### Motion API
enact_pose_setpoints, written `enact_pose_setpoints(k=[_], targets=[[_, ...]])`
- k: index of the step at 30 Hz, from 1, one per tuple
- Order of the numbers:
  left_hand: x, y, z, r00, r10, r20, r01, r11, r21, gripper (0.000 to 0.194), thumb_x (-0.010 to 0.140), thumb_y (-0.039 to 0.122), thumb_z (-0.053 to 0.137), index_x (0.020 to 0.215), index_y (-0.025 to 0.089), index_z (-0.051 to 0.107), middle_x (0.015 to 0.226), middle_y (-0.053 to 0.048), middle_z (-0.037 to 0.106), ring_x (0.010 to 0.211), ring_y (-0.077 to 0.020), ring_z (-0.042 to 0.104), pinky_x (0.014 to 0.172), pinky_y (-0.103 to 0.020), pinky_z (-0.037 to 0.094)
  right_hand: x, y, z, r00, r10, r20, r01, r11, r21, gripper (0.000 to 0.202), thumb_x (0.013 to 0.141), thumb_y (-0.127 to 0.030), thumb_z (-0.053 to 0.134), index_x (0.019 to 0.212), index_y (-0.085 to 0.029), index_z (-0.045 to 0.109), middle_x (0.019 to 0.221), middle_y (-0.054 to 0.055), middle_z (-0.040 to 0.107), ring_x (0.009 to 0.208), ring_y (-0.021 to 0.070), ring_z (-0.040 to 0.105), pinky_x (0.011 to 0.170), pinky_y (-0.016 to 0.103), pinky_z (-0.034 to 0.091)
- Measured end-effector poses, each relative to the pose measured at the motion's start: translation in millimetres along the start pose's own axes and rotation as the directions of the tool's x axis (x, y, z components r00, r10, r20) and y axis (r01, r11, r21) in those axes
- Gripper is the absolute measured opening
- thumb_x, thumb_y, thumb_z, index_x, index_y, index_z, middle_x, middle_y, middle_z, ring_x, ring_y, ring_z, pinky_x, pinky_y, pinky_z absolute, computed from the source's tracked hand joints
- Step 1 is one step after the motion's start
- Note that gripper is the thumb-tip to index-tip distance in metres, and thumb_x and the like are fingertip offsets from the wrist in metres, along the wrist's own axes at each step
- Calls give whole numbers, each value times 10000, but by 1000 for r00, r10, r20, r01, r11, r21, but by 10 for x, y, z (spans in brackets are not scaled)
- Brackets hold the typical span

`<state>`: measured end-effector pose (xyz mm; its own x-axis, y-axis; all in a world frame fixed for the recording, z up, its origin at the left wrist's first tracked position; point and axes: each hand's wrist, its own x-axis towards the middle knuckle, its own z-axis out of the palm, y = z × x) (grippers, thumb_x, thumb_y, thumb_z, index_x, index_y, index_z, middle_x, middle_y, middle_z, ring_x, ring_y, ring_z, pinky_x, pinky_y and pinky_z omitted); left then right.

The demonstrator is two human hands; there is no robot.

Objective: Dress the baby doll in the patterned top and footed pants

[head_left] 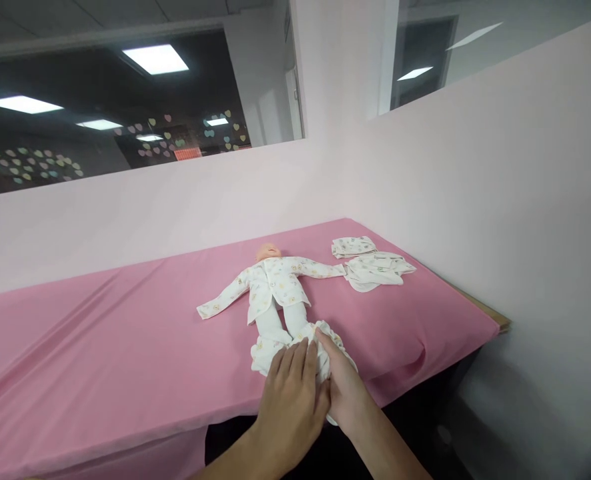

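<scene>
A doll (pixel 268 252) lies face up on the pink-covered table (pixel 125 373), its long axis running away from the person, head towards the far wall (pixel 200 213) and legs towards the near edge, slanting slightly so that the head sits a little left of the feet. Its print jacket (pixel 277 283) has the sleeves spread wide: one slopes out to the left and nearer the person, the other reaches nearly straight right, its cuff by the loose pale clothes (pixel 378 270), with a folded garment (pixel 353 247) just behind them. White printed trousers (pixel 263 355) are bunched around the doll's lower legs. The left hand (pixel 291 390) lies over this cloth, fingers almost straight and close together, pointing up towards the doll; I can't tell whether it grips anything. The right hand (pixel 343 380) is half-curled beside it, thumb stretched along the top of the bunched cloth, its fingers hidden, so its hold I can't tell either.
</scene>
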<state>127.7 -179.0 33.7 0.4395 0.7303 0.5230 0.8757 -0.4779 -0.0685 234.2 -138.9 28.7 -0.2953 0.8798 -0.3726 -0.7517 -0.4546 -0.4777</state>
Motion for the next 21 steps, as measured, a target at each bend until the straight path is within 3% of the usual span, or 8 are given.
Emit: enact_pose_setpoints(k=[2, 6, 12, 16, 21], targets=[[29, 30, 109, 998, 31, -57, -24, 993, 119, 401, 853, 101, 516, 1251, 70, 556, 1094, -154, 682, 983, -284, 655, 862, -441, 539, 2, 5, 4, 999, -19, -38, 20, 1000, 12, 350, 719, -373, 810, 973, -189, 654, 770, 19, 691, 717, 193, 678, 587, 287, 527], [132, -38, 154, 996, 87, -20, -81, 976, 201, 235, 790, 5, 539, 974, 129, 616, 780, -47, 656, 660, -211, 635, 580, -328, 514, 22, 16, 22, 995, -74, -60, 80, 992, 93, 286, 648, -263, 846, 807, -203, 616, 699, -27, 646, 705, 165, 656, 620, 266, 533], [173, -159, 74, 995, 96, -13, -94, 989, 112, 209, 810, -2, 475, 913, 160, 558, 726, -22, 641, 609, -212, 607, 538, -318, 424, -6, -2, 53, 992, -116, 57, 110, 989, 98, 313, 668, -234, 830, 917, -188, 646, 868, 10, 704, 815, 176, 668, 689, 266, 554], [222, -249, 45, 992, -98, 84, 110, 983, -150, 184, 863, 60, 394, 884, 205, 505, 712, -2, 618, 615, -181, 569, 552, -283, 335, -15, 4, 31, 978, -146, 147, 134, 987, 89, 314, 723, -222, 792, 985, -217, 617, 944, 4, 702, 885, 173, 672, 733, 262, 558], [302, -317, -2, 926, -291, 242, 366, 852, -374, 114, 888, 158, 379, 839, 224, 458, 636, 24, 533, 563, -151, 481, 551, -267, 246, -7, 31, 38, 970, -172, 170, 160, 984, 80, 256, 720, -171, 750, 856, -241, 545, 841, -22, 658, 871, 163, 666, 731, 255, 560]])
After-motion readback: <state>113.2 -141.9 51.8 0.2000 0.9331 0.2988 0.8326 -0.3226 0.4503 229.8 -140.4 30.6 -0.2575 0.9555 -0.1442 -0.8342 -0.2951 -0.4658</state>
